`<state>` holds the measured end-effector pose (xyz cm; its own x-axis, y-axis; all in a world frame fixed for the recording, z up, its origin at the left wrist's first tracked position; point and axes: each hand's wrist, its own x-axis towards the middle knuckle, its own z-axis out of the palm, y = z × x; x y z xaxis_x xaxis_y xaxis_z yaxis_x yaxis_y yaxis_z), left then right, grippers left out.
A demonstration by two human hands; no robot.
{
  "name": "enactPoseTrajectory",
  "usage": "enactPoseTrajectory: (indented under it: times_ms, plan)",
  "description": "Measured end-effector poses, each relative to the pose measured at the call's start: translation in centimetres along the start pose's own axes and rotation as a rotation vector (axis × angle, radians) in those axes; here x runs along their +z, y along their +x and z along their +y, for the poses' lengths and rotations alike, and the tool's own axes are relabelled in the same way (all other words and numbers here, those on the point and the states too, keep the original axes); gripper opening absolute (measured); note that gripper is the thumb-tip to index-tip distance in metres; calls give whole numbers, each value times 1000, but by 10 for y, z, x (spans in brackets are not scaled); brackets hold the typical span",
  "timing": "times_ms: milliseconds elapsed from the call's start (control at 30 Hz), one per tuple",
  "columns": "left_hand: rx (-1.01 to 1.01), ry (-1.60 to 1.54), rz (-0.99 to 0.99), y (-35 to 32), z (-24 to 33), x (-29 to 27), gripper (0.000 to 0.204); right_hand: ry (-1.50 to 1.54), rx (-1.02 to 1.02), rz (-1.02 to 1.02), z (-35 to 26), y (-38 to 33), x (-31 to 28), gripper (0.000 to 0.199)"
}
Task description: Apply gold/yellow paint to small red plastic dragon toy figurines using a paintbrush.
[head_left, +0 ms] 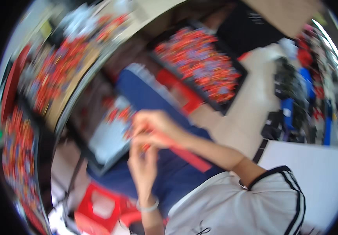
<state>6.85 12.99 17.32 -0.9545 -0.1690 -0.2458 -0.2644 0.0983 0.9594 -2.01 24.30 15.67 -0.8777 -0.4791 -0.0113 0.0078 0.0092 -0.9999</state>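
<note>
Above the navy-clad lap [173, 172], both hands [142, 167] grip a small orange-red piece [145, 147] (too blurred to identify).

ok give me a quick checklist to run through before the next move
1. Hands together: ok, the left hand and right hand meet above the dark blue cloth.
2. Firm grip on the small red-orange piece between them: cannot tell, fingers blurred.
3. Flat red strip has its outer end free: ok, it trails beside the right forearm.
4. More pieces close by: ok, several lie in the black-rimmed tray with a pale bottom.
5. Larger black rectangular tray stocked: ok, covered with red, orange and bluish pieces.
6. Sharp view of the handwork: not ok, motion blur.
</note>
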Motion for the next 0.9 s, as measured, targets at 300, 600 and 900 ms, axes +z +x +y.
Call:
enactPoseTrajectory:
  times_ms: [300,600,900]
  plan:
    - [-89,-323,90,-8,-26,-3,41,302,287,-83,-3,-14,-3,37]
    - [20,-287,81,-8,-28,0,44,326,385,-86,3,-3,-3,39]
    - [-87,-416,-6,-9,-28,-5,39,381,396,-80,6,-4,-4,40]
